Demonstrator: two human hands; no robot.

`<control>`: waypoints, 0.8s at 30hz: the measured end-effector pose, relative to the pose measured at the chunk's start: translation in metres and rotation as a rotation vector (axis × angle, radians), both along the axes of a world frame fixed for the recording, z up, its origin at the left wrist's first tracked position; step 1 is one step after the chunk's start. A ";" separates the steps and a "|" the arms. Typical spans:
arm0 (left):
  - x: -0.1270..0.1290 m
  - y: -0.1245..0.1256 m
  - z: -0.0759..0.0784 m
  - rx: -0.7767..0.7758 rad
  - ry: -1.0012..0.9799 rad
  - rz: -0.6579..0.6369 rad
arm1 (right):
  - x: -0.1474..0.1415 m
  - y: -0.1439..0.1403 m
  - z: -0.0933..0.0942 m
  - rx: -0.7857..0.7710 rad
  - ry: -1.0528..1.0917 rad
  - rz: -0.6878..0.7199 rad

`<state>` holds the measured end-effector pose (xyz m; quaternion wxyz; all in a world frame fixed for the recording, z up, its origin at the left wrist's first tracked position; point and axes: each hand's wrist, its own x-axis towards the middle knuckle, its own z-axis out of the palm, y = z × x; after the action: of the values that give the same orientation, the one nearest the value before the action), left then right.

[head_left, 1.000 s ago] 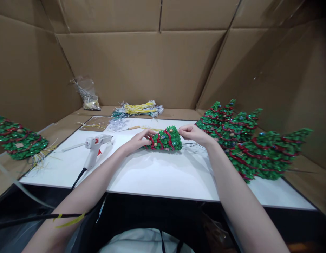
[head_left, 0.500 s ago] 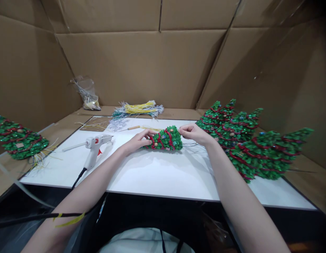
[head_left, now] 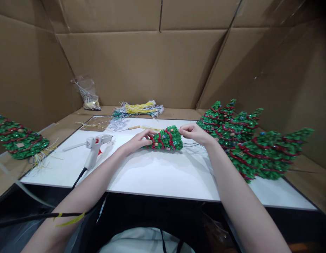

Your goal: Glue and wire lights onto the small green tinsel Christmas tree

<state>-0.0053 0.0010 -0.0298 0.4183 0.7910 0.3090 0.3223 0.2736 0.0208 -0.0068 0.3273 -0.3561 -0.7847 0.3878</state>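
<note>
A small green Christmas tree, wound with red garland and dotted with tiny baubles, lies on its side on the white board. My left hand is wrapped over its narrow left end. At the wide base end on the right, my right hand is closed in a pinch; what sits between its fingertips is too small to make out. Thin dark wires trail from the base to the right, under my right wrist.
A white glue gun lies at left, its cord off the front edge. Behind are a wood-handled tool, bundled wires and a plastic bag. Several finished trees crowd the right; another tree is far left. Cardboard walls surround.
</note>
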 end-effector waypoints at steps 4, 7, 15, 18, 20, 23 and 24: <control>0.000 -0.001 0.000 0.000 0.004 0.007 | 0.000 0.000 0.000 0.005 0.001 0.006; 0.000 0.000 0.000 0.000 0.006 0.002 | 0.000 0.000 0.000 0.006 0.006 -0.001; 0.000 0.002 -0.003 -0.003 -0.001 0.010 | 0.002 0.002 -0.002 -0.065 -0.004 0.007; 0.000 0.002 -0.003 -0.007 0.007 0.014 | 0.002 0.002 -0.003 -0.077 -0.004 0.010; 0.000 0.002 -0.002 -0.007 0.006 0.011 | 0.002 0.002 -0.003 -0.087 -0.006 0.015; 0.000 0.002 -0.002 -0.007 0.000 0.011 | 0.002 0.003 -0.003 -0.095 -0.002 0.020; 0.000 0.002 -0.002 -0.009 0.000 0.013 | 0.002 0.003 -0.003 -0.095 0.000 0.021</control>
<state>-0.0051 0.0028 -0.0317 0.4198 0.7872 0.3155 0.3234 0.2761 0.0236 -0.0094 0.3058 -0.3631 -0.7690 0.4281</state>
